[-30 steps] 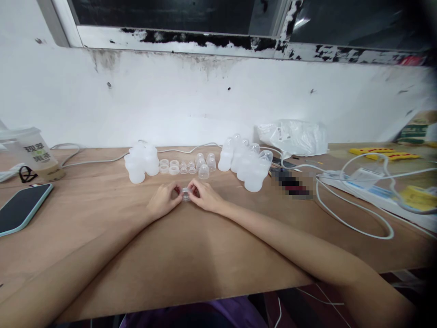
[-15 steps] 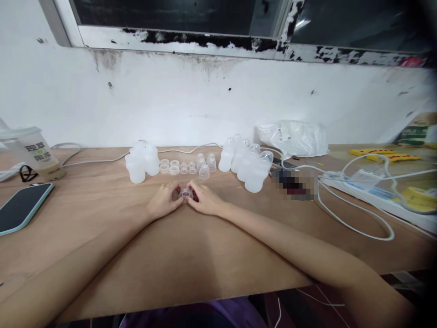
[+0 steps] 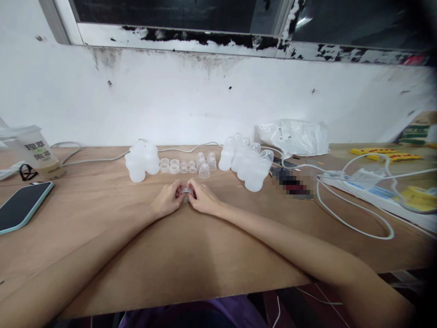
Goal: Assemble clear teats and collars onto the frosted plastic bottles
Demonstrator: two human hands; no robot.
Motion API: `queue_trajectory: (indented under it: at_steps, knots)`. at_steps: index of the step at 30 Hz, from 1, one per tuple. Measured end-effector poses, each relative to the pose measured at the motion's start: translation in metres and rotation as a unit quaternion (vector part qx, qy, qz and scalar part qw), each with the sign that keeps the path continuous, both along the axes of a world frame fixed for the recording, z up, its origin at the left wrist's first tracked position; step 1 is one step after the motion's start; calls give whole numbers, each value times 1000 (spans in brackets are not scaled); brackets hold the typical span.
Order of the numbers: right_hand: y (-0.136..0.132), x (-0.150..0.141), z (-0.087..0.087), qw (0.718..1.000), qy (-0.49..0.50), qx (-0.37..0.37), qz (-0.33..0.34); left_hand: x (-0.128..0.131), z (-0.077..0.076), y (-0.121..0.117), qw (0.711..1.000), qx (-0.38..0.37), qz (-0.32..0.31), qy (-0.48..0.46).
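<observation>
Observed gripping a small clear round part (image 3: pixel 186 193) from both sides, with fingers of left hand (image 3: pixel 167 199) and right hand (image 3: pixel 205 198) curled inward. Located between the hands, at the surface (image 3: pixel 177 255); cannot tell whether touching it. Noted just beyond the hands: translucent rings (image 3: pixel 174 166), small clear pieces (image 3: pixel 192 167) and clear domed caps (image 3: pixel 204 171). Recorded beyond and left: frosted bottles (image 3: pixel 137 171). Recorded beyond and right: capped bottles (image 3: pixel 255 179), with plastic bag (image 3: pixel 300 138) behind. Logged well apart: phone (image 3: pixel 24 206) far left, power strip (image 3: pixel 413 212) far right.
</observation>
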State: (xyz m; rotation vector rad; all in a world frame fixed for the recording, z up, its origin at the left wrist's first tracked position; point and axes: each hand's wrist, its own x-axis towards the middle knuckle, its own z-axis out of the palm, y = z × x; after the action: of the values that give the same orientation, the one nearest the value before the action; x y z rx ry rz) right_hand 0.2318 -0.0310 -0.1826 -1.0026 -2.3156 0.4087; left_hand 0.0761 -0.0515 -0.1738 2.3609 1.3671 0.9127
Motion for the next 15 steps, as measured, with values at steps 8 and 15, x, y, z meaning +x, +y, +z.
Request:
queue_trajectory:
  at_steps: [8, 15]
  knots:
    - [-6, 3, 7, 999, -17, 8, 27, -6, 4, -5, 1000, -5, -21, 18]
    - [-8, 2, 9, 999, -30, 3, 26, -5, 3, -4, 999, -17, -26, 16]
